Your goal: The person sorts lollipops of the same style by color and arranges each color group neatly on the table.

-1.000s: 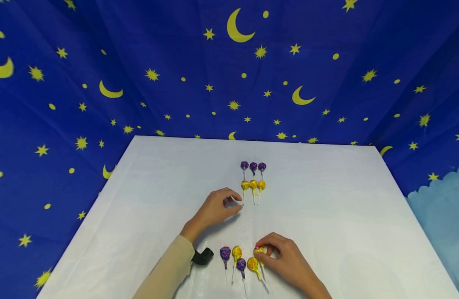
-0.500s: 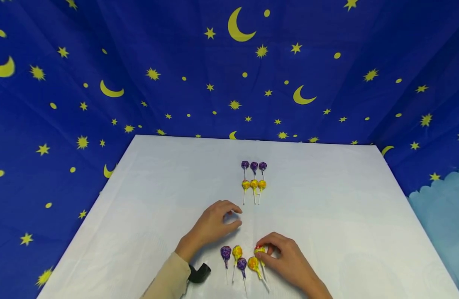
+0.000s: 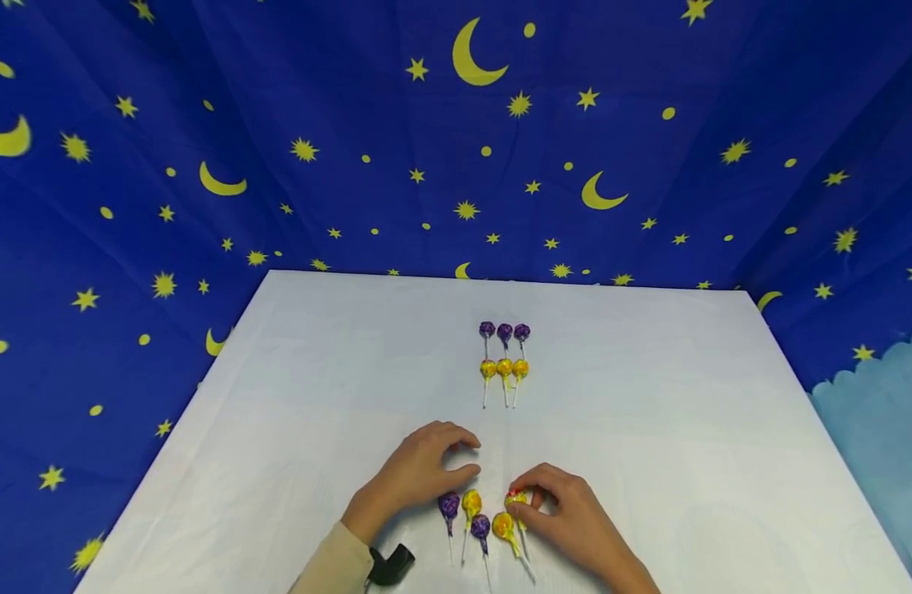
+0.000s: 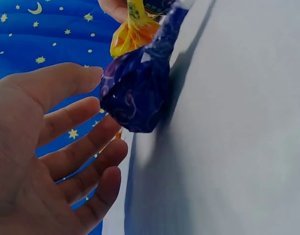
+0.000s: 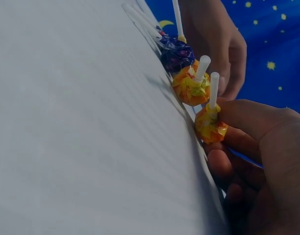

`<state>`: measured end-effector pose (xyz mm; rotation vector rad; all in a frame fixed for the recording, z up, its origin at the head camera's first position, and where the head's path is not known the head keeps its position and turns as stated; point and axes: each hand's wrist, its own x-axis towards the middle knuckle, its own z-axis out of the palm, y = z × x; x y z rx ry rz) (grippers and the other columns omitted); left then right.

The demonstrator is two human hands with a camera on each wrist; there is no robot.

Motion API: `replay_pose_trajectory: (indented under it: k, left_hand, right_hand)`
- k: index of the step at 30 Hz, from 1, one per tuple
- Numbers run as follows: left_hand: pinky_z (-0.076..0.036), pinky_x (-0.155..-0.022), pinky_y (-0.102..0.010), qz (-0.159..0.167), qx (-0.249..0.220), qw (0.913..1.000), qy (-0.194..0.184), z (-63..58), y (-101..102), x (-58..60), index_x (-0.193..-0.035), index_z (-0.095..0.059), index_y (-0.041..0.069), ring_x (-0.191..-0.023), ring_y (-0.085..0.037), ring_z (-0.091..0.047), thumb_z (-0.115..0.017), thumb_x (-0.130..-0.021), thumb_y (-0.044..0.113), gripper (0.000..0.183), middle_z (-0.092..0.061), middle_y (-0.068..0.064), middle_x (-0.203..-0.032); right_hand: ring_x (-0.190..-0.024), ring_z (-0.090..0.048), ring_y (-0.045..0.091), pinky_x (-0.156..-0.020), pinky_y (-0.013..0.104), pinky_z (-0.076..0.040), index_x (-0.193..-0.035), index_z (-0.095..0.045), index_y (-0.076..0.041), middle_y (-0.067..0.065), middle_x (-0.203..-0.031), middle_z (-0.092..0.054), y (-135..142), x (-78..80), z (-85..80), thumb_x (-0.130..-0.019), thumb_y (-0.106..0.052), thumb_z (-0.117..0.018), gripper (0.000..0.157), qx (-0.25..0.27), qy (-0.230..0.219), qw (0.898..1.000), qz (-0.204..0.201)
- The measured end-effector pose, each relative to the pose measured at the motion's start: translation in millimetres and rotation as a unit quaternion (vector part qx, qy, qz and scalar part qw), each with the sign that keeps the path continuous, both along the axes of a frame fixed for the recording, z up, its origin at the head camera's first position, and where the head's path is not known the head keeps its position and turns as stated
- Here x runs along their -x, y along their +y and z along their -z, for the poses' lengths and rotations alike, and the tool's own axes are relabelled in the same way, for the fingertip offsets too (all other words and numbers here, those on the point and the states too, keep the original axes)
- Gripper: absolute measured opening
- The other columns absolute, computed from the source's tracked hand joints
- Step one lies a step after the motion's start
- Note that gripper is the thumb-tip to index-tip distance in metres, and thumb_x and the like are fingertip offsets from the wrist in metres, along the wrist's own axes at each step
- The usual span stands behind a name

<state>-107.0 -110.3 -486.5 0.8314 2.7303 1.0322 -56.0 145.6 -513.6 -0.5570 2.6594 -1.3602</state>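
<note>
My right hand (image 3: 571,516) pinches the head of a yellow lollipop (image 3: 517,498) between thumb and fingers, its white stick pointing toward the near side. In the right wrist view that yellow lollipop (image 5: 209,128) sits at the fingertips. My left hand (image 3: 419,469) hovers with parted, gently bent fingers and holds nothing. Just below it lies a purple lollipop (image 3: 448,506), seen large beside the fingertips in the left wrist view. Between the hands lie a yellow lollipop (image 3: 471,502), a second purple lollipop (image 3: 481,525) and another yellow lollipop (image 3: 504,525), this one close beside the pinched one.
Farther back on the white table (image 3: 337,355), three purple lollipops (image 3: 505,332) lie side by side, with three yellow lollipops (image 3: 505,368) in a row in front of them. A black device (image 3: 392,566) sits at the left wrist. Blue star-printed cloth (image 3: 397,115) surrounds the table.
My left hand has drawn back from beside the front yellow row toward the near lollipops, its fingers staying parted. The right hand keeps its pinch in the same spot.
</note>
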Motion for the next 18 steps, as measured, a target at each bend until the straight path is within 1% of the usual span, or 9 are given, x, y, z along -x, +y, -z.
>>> replay_pose_trajectory:
  k: [6, 11, 15, 18]
  left_hand:
    - [-0.046, -0.078, -0.029, -0.001, -0.014, 0.9999, -0.006, 2.5, -5, -5.1, -0.11, -0.068, 0.022, -0.088, -0.008, -0.057, -0.068, -0.088, 0.041, 0.029, -0.062, 0.011, -0.098]
    - [-0.046, -0.079, -0.029, 0.018, -0.007, 0.9995, -0.025, 3.1, -6, -10.1, -0.111, -0.067, 0.023, -0.088, -0.006, -0.055, -0.065, -0.089, 0.047, 0.032, -0.061, 0.013, -0.099]
    - [-0.046, -0.079, -0.03, 0.026, 0.0, 0.9996, -0.011, 5.0, -8, -15.9, -0.11, -0.067, 0.023, -0.089, -0.006, -0.055, -0.064, -0.089, 0.049, 0.034, -0.061, 0.013, -0.099]
    - [-0.046, -0.079, -0.03, 0.022, 0.006, 0.9997, 0.006, 6.2, -9, -20.2, -0.109, -0.067, 0.024, -0.089, -0.005, -0.055, -0.064, -0.088, 0.05, 0.033, -0.06, 0.014, -0.098]
  right_hand:
    - [-0.069, -0.053, 0.004, -0.063, 0.022, -0.043, -0.097, -0.068, -0.034, -0.021, -0.083, -0.059, -1, -0.9, 1.7, -0.083, -0.039, -0.075, 0.016, -0.004, -0.007, 1.0, 0.004]
    - [-0.069, -0.054, 0.004, -0.063, 0.023, -0.042, -0.097, -0.068, -0.033, -0.02, -0.083, -0.059, -2, -1.8, 1.7, -0.084, -0.04, -0.074, 0.016, -0.006, -0.015, 1.0, 0.006]
    - [-0.069, -0.054, 0.004, -0.063, 0.023, -0.043, -0.097, -0.068, -0.033, -0.02, -0.084, -0.059, -3, -1.6, 1.4, -0.084, -0.041, -0.073, 0.016, -0.006, -0.014, 1.0, 0.004]
    - [-0.069, -0.054, 0.004, -0.063, 0.022, -0.043, -0.097, -0.068, -0.034, -0.02, -0.084, -0.059, -2, -0.7, 1.4, -0.084, -0.041, -0.073, 0.016, -0.008, -0.009, 1.0, 0.006]
